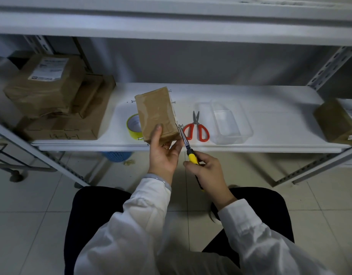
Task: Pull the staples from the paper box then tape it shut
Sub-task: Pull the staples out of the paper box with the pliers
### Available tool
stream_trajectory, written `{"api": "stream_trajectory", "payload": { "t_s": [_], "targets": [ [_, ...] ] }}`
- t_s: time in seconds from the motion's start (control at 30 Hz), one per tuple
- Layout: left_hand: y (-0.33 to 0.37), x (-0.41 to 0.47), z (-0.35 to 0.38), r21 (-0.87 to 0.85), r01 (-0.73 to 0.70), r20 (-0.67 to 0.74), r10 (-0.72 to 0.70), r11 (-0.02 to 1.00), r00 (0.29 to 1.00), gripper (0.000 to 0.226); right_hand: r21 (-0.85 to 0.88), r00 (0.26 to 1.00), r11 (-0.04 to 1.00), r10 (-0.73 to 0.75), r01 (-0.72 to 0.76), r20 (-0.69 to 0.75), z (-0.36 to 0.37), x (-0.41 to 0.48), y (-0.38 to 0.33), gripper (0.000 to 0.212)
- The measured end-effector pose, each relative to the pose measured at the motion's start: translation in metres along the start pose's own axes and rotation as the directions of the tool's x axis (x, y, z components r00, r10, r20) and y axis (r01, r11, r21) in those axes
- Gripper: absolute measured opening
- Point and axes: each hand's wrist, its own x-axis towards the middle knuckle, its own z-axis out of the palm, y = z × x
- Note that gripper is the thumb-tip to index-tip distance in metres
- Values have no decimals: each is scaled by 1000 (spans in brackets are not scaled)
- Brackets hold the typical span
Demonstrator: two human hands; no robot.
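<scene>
The left hand (163, 153) grips the small cardboard box (155, 112) by its near end, above the shelf (270, 96) edge. The right hand (209, 171) grips pliers (184, 138) at a staple (180, 126). The box seems light, stiff and tape-slick, so it is best braced at the corners.

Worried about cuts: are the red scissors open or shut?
Shut: the scissors lie flat on the shelf, blades together in one point, handles close.
</scene>
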Motion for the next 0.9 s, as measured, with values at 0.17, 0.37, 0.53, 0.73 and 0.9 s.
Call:
{"api": "stream_trajectory", "payload": {
  "t_s": [0.17,0.37,0.53,0.73,0.9],
  "targets": [
    [-2,3,-1,-24,-4,4,4,1000,1000,51,-46,998,999,24,-21,50,0,3,-2,16],
    [-2,2,-2,-32,-1,13,2,999,1000,30,-41,999,998,43,-42,24,-1,3,-2,14],
    [-1,1,1,-17,-12,28,12,1000,1000,35,6,999,999,44,-44,9,-1,3,-2,10],
    [1,-1,4,-10,-14,29,14,1000,999,33,51,998,997,61,-61,3,-8,8,-6,6],
    [0,-4,11,40,-8,58,6,999,998,18,71,998,996,55,-53,-27,-13,10,-6,4]
  ]
}}
